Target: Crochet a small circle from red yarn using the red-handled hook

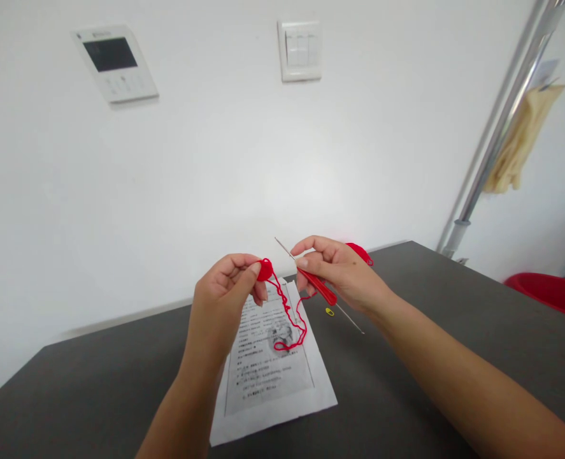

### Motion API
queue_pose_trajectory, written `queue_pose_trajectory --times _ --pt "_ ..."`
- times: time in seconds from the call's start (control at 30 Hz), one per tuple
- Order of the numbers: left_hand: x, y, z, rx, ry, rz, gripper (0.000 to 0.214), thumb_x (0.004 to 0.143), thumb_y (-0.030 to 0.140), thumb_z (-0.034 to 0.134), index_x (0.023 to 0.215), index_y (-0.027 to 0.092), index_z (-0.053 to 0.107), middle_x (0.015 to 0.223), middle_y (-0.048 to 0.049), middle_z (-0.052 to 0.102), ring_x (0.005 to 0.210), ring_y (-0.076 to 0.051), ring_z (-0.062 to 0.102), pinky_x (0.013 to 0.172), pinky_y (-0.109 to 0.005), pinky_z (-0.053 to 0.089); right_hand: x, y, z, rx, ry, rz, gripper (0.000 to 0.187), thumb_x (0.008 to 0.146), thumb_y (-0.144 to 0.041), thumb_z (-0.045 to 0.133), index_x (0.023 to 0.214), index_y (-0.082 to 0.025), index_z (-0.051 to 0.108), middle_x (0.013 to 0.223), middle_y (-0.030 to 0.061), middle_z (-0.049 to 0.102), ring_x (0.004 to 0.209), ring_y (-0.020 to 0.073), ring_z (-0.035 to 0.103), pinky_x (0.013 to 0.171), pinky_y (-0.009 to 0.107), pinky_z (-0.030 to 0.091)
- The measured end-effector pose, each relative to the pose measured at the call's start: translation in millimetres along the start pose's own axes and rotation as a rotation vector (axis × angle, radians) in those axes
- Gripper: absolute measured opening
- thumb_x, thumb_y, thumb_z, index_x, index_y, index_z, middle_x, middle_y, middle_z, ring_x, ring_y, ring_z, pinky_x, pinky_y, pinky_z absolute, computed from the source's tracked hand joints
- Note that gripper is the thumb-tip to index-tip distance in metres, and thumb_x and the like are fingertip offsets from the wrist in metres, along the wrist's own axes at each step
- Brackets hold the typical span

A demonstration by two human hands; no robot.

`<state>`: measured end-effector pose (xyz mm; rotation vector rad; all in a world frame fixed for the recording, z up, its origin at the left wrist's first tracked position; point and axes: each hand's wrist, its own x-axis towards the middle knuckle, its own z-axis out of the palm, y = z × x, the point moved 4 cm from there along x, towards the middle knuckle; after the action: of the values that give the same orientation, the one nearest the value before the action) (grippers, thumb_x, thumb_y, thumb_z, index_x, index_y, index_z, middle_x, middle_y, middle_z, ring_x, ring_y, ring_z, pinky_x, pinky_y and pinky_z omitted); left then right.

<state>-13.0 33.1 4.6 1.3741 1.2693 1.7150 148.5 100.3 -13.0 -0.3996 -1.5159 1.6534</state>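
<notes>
My left hand (pixel 225 296) is closed, pinching a small round piece of red crochet work (pixel 264 269) between thumb and fingers. Red yarn (pixel 289 319) trails from it in a kinked loop down over a printed instruction sheet (pixel 272 376). My right hand (pixel 337 268) is closed on a crochet hook (pixel 316 285) with a red handle, its thin metal tip pointing up and left, a little apart from the red piece. Both hands hover above a dark grey table (pixel 430 331).
A small yellow stitch marker (pixel 329 312) and a thin metal needle (pixel 350 318) lie on the table under my right hand. Something red (pixel 360 252) sits behind that hand. A red bowl rim (pixel 550 290) shows far right. White wall with a switch plate (pixel 299 50) behind.
</notes>
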Motion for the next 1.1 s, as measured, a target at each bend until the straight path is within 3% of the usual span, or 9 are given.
queue_pose_trajectory --times 0.13,0.47,0.6,0.73,0.77,0.9,0.97,1.03,1.1 --pt "0.7 -1.0 -0.8 0.013 -0.005 -0.002 0.007 0.077 0.022 0.07 0.078 0.016 0.066 0.047 0.0047 0.062 0.046 -0.01 0.053 0.05 -0.022 0.042 1.2 0.0 -3.6 0.031 0.04 0.021 0.033 0.076 -0.038 0.081 0.095 -0.02 0.061 0.058 -0.0024 0.071 0.046 0.0084 0.057 0.043 0.016 0.039" --pt "-0.5 1.4 1.8 0.013 0.0 -0.019 0.007 0.076 0.022 0.07 0.078 0.016 0.067 0.048 0.0033 0.062 0.046 -0.011 0.053 0.05 -0.023 0.042 3.2 -4.9 -6.8 0.146 0.123 -0.051 0.033 0.076 -0.029 0.078 0.104 -0.017 0.066 0.074 -0.0005 0.07 0.063 0.0098 0.06 0.058 0.022 0.048" --pt "-1.3 2.9 2.1 0.011 -0.009 -0.018 0.007 0.077 0.022 0.07 0.078 0.016 0.067 0.048 0.003 0.062 0.046 -0.011 0.053 0.05 -0.024 0.041 0.5 -11.4 -7.4 0.199 0.204 -0.139 0.018 0.076 -0.028 0.076 0.086 -0.017 0.066 0.061 -0.0067 0.048 0.053 0.0069 0.04 0.049 0.02 0.039" --pt "-2.1 1.3 1.9 0.011 -0.028 -0.018 0.006 0.079 0.022 0.069 0.08 0.016 0.067 0.049 0.0035 0.062 0.048 -0.01 0.054 0.051 -0.023 0.042 -3.3 -18.6 -8.5 0.211 0.244 -0.202 0.027 0.079 -0.039 0.075 0.071 -0.02 0.058 0.05 -0.0112 0.024 0.045 0.0074 0.016 0.039 0.02 0.021" --pt "-2.5 1.0 2.1 0.006 -0.033 -0.021 0.005 0.08 0.021 0.069 0.08 0.016 0.067 0.05 0.0037 0.063 0.048 -0.01 0.054 0.052 -0.022 0.042 -4.0 -21.1 -8.9 0.212 0.246 -0.226 0.029 0.082 -0.044 0.072 0.071 -0.021 0.059 0.049 -0.0108 0.023 0.044 0.0081 0.017 0.039 0.021 0.025" --pt "-3.9 1.9 6.1 -0.056 -0.074 -0.062 0.005 0.079 0.021 0.069 0.079 0.016 0.067 0.049 0.0038 0.062 0.046 -0.009 0.053 0.049 -0.02 0.039 -5.5 -28.2 -11.1 0.193 0.257 -0.31 0.041 0.09 -0.056 0.058 0.069 -0.021 0.064 0.056 -0.0029 0.043 0.054 0.0122 0.046 0.055 0.026 0.047" --pt "-4.6 3.1 9.3 -0.126 -0.115 -0.109 0.007 0.077 0.021 0.071 0.077 0.016 0.067 0.047 0.0037 0.061 0.044 -0.008 0.051 0.047 -0.02 0.037 -5.2 -27.5 -11.0 0.194 0.238 -0.303 0.046 0.09 -0.058 0.057 0.063 -0.02 0.062 0.052 -0.0038 0.039 0.049 0.0107 0.04 0.049 0.025 0.042" --pt "-5.6 3.6 12.7 -0.205 -0.165 -0.176 0.01 0.073 0.022 0.074 0.074 0.015 0.067 0.046 0.0037 0.059 0.042 -0.008 0.049 0.044 -0.019 0.035 -5.1 -25.8 -10.3 0.188 0.231 -0.294 0.051 0.091 -0.061 0.056 0.06 -0.021 0.058 0.044 -0.0075 0.025 0.04 0.0089 0.025 0.04 0.023 0.03" --pt "-7.0 2.9 15.9 -0.267 -0.22 -0.247 0.014 0.069 0.024 0.077 0.072 0.014 0.067 0.044 0.0038 0.057 0.039 -0.007 0.046 0.042 -0.019 0.032 -6.1 -26.0 -10.1 0.172 0.277 -0.322 0.055 0.09 -0.068 0.053 0.062 -0.022 0.058 0.041 -0.0093 0.019 0.037 0.0087 0.019 0.038 0.023 0.025"
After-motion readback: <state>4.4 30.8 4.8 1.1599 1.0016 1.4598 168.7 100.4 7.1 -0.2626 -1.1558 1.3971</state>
